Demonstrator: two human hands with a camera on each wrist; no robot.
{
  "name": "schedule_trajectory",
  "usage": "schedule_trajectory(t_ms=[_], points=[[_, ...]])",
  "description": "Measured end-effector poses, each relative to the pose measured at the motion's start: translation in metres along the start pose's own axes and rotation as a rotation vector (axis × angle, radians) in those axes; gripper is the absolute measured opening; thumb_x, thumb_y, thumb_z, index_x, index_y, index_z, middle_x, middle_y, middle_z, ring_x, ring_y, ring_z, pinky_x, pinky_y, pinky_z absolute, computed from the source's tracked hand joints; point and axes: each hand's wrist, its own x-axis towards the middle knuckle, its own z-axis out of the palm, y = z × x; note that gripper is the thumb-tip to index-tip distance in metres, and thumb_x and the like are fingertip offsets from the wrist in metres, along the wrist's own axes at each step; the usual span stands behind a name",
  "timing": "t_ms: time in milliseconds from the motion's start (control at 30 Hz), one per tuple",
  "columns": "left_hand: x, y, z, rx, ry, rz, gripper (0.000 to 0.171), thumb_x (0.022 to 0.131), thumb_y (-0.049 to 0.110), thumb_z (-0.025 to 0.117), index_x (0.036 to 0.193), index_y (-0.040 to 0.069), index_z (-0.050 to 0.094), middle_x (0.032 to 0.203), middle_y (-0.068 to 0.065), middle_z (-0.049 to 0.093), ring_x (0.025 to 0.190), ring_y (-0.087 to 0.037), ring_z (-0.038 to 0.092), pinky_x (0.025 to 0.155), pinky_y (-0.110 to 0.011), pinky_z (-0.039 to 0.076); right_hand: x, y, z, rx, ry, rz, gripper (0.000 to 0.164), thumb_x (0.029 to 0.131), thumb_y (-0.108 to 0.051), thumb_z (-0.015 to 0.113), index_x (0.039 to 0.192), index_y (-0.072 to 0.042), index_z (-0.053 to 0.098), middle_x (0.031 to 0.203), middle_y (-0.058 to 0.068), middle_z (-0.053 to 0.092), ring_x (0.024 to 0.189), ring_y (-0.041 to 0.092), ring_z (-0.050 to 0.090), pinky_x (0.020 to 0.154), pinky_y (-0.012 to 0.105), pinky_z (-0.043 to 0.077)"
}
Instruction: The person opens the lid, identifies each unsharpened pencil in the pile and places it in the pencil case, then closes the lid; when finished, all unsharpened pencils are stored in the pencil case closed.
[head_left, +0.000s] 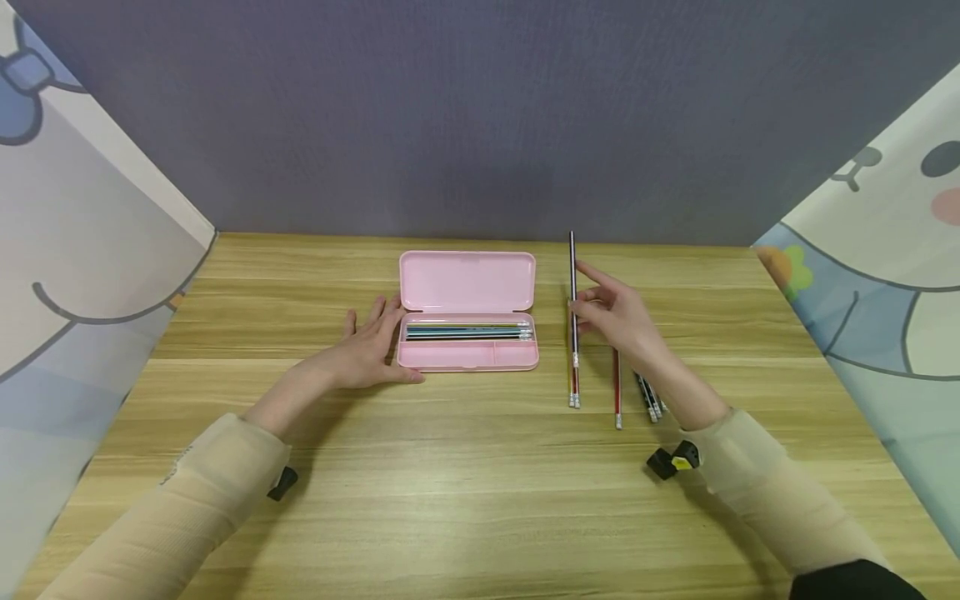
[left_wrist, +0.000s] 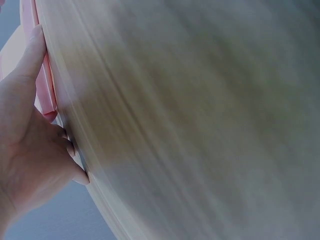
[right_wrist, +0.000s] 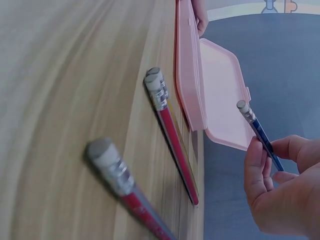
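A pink pencil case point(head_left: 446, 357) lies with its lid point(head_left: 468, 281) swung back, several pencils point(head_left: 467, 332) lined up in its long rear compartment. My left hand point(head_left: 363, 354) rests at the case's left end, fingers spread, thumb along the front corner. To the right of the case, my right hand point(head_left: 621, 321) pinches a dark blue pencil point(right_wrist: 262, 134) between thumb and fingers. The right wrist view shows that pencil raised off the table, eraser end toward the camera. Beneath it on the table lie a red pencil point(right_wrist: 175, 145) and a yellowish one, side by side.
Another red pencil point(head_left: 617, 392) lies right of that pair. Several black pencils point(head_left: 647, 400) are partly hidden under the right forearm. A grey panel point(head_left: 480, 117) stands behind the wooden table point(head_left: 480, 483), with cartoon-printed panels at both sides.
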Motion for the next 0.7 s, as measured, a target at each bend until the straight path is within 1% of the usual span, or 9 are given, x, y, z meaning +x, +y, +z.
schedule_trajectory(t_ms=[100,233,400,500,600,700], points=[[0.0,0.0,0.0,0.001,-0.001,-0.001,0.106,0.088,0.056,0.076,0.159,0.012,0.012,0.172,-0.027,-0.007,0.158,-0.05,-0.013,0.115,-0.08,-0.014,0.003,-0.003,0.004,-0.008,0.01,-0.013,0.068,0.1,-0.006,0.064,0.16,-0.024,0.038,0.112,0.011,0.065,0.084,0.004,0.068,0.079,0.028,0.063],[0.0,0.0,0.0,-0.001,-0.002,-0.003,0.106,0.088,0.057,0.076,0.16,0.013,0.011,0.171,-0.027,-0.008,0.158,-0.05,-0.014,0.115,-0.08,-0.014,0.008,-0.006,0.007,-0.032,0.011,-0.025,0.067,0.1,-0.008,0.065,0.159,-0.025,0.039,0.11,0.008,0.066,0.086,0.004,0.068,0.08,0.029,0.064],[0.0,0.001,-0.001,-0.002,0.0,-0.001,0.105,0.088,0.057,0.075,0.16,0.015,0.011,0.171,-0.028,-0.01,0.158,-0.05,-0.014,0.115,-0.08,-0.014,0.015,-0.01,0.012,-0.01,-0.011,-0.057,0.067,0.1,-0.005,0.064,0.159,-0.023,0.039,0.104,0.003,0.067,0.081,0.006,0.067,0.081,0.032,0.064],[0.0,0.001,-0.001,-0.002,0.0,0.002,0.104,0.088,0.057,0.075,0.159,0.016,0.011,0.171,-0.028,-0.01,0.158,-0.05,-0.013,0.115,-0.081,-0.013,0.019,-0.011,0.016,-0.006,-0.021,-0.089,0.066,0.099,-0.003,0.063,0.158,-0.021,0.041,0.106,0.009,0.067,0.078,0.007,0.065,0.078,0.032,0.063],[-0.001,0.002,-0.001,-0.003,0.001,0.003,0.103,0.088,0.056,0.075,0.159,0.016,0.012,0.171,-0.028,-0.01,0.158,-0.05,-0.014,0.114,-0.081,-0.013,0.023,-0.014,0.02,-0.019,-0.028,-0.112,0.062,0.1,-0.003,0.064,0.156,-0.02,0.045,0.11,0.017,0.065,0.079,0.007,0.064,0.076,0.032,0.063],[-0.001,0.002,-0.001,-0.006,-0.001,-0.001,0.103,0.088,0.057,0.076,0.159,0.016,0.012,0.171,-0.027,-0.01,0.158,-0.05,-0.014,0.115,-0.081,-0.013,0.027,-0.016,0.024,-0.028,-0.036,-0.129,0.059,0.1,-0.004,0.064,0.155,-0.019,0.047,0.112,0.019,0.063,0.081,0.006,0.064,0.077,0.031,0.063]])
